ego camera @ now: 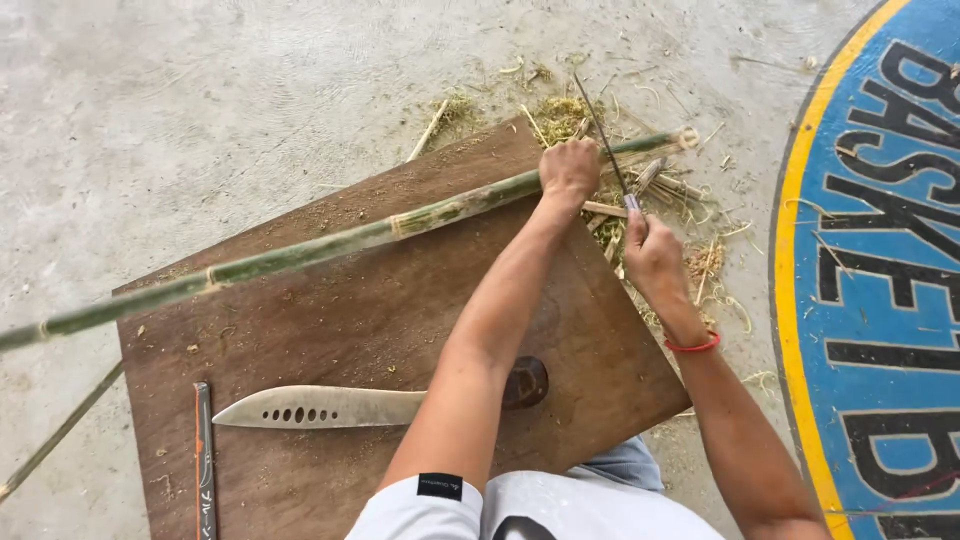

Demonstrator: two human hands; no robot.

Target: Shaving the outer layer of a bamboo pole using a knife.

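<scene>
Left hand (568,172) fisted round bamboo pole (300,252); right hand (650,255) gripping thin knife (605,150).

A large round painted sign (880,270) lay on the concrete floor at the right edge of the view, only partly in frame. It had a blue field, a yellow band along its curved rim and heavy black lettering. A small black label (439,486) with pale print sat on the white sleeve at the bottom.

bare forearms, white short sleeves with small black tag (439,486), red wristband (693,346) on right wrist
</scene>
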